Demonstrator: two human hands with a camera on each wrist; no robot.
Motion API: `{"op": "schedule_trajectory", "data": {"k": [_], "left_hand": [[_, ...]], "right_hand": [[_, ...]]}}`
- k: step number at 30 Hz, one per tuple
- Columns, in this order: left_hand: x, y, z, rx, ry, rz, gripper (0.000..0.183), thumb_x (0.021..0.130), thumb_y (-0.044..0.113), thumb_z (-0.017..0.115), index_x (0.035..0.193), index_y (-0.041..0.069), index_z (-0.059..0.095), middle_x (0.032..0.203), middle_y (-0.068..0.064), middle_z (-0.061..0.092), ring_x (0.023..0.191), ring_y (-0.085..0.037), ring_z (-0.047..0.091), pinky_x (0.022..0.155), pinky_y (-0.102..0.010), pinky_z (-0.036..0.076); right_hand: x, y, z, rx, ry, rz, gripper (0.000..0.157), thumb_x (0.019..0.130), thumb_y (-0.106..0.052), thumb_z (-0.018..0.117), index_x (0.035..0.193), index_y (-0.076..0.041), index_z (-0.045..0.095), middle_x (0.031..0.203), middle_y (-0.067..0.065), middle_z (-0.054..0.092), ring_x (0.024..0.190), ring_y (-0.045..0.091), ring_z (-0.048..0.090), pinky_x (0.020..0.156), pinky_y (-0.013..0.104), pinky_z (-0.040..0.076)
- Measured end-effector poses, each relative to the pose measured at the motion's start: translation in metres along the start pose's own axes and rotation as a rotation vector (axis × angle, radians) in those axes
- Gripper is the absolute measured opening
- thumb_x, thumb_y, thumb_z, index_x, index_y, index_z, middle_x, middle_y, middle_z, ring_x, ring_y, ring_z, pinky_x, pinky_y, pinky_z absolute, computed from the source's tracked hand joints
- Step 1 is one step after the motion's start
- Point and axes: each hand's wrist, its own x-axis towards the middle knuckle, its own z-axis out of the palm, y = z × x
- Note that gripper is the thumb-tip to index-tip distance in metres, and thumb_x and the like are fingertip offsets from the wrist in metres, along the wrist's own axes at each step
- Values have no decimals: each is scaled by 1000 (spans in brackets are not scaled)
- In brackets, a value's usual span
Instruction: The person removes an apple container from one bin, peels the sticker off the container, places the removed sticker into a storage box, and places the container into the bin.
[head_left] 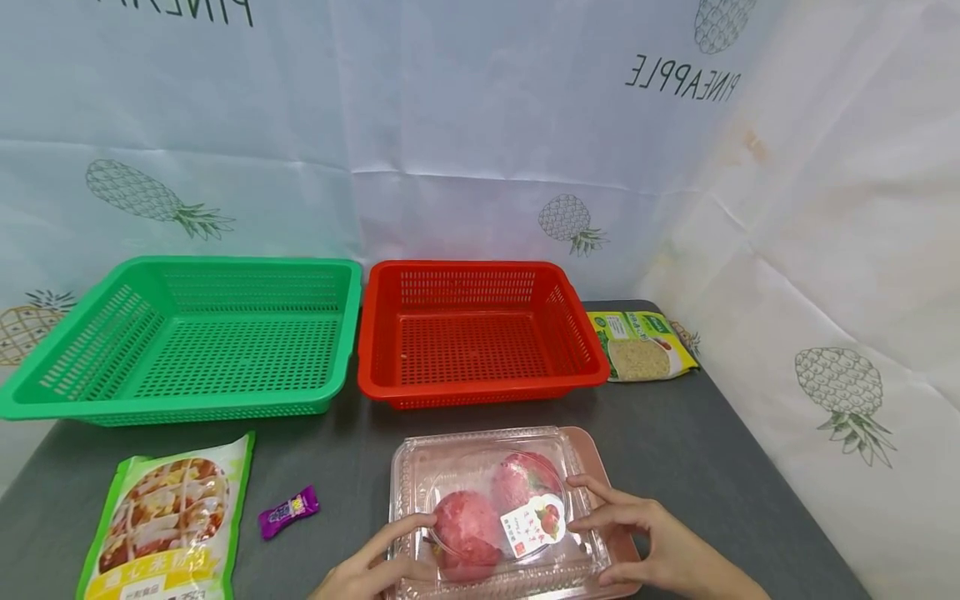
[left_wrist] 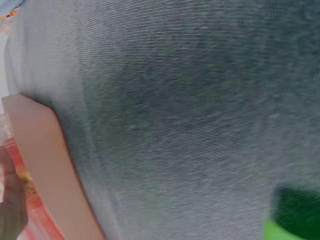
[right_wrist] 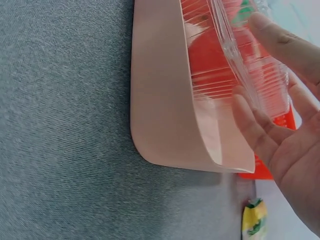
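Note:
A clear plastic clamshell box (head_left: 463,454) with two red round fruits (head_left: 467,525) and a white label (head_left: 534,523) lies at the front centre. Under and around it is a pink open bin (head_left: 591,450), whose wall (right_wrist: 160,100) shows beside the clamshell in the right wrist view. My left hand (head_left: 375,565) touches the clamshell's left side, its index finger stretched over the lid. At the right edge, the fingers of my right hand (head_left: 647,533) are spread against the lid and rim. In the left wrist view only a few left fingers (left_wrist: 12,200) appear.
Behind stand a green basket (head_left: 180,410) on the left and a red basket (head_left: 480,392) beside it. A yellow-green food bag (head_left: 641,350) lies right of the red basket. At the front left are a larger food bag (head_left: 168,517) and a small purple packet (head_left: 288,512).

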Motion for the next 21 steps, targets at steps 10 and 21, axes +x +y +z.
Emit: {"op": "schedule_trajectory", "data": {"k": [10,21], "left_hand": [[0,-1,0,107,75,90,18,90,16,67,107,23,63,137,-2,46,82,2,52,59,-15,45],[1,0,0,82,68,95,31,89,1,64,113,20,61,136,-3,47,84,0,59,57,-15,45]], "right_hand": [[0,-12,-5,-28,-29,115,41,86,-10,71,126,-13,62,154,3,32,134,-7,26,95,23,43],[3,-30,-11,-133,77,38,49,83,1,71,129,-11,59,144,8,44,128,4,39,90,30,48]]}}
